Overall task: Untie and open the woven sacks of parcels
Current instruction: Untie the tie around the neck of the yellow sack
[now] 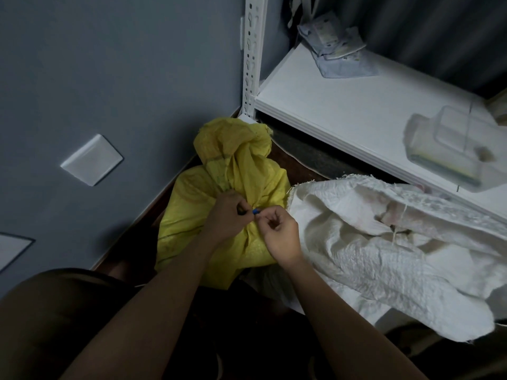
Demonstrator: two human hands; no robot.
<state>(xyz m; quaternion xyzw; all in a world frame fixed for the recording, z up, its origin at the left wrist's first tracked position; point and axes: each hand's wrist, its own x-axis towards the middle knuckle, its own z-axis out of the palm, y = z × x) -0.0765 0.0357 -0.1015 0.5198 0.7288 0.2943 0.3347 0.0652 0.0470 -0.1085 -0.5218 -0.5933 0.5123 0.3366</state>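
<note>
A yellow woven sack point(225, 171) stands on the dark floor in the corner, its neck bunched and tied. My left hand point(226, 212) grips the gathered neck at the tie. My right hand point(279, 231) pinches a small blue tie point(255, 211) between thumb and finger, right beside the left hand. To the right lies a white woven sack point(384, 259) with its mouth open; pale parcels point(392, 220) show inside.
A white metal shelf point(343, 105) stands at the right, holding a clear plastic box point(450, 149) and a pale blue packet point(337, 50). Its slotted upright point(252, 56) rises just behind the yellow sack. A grey wall point(109, 78) with a white switch plate point(92, 159) closes the left.
</note>
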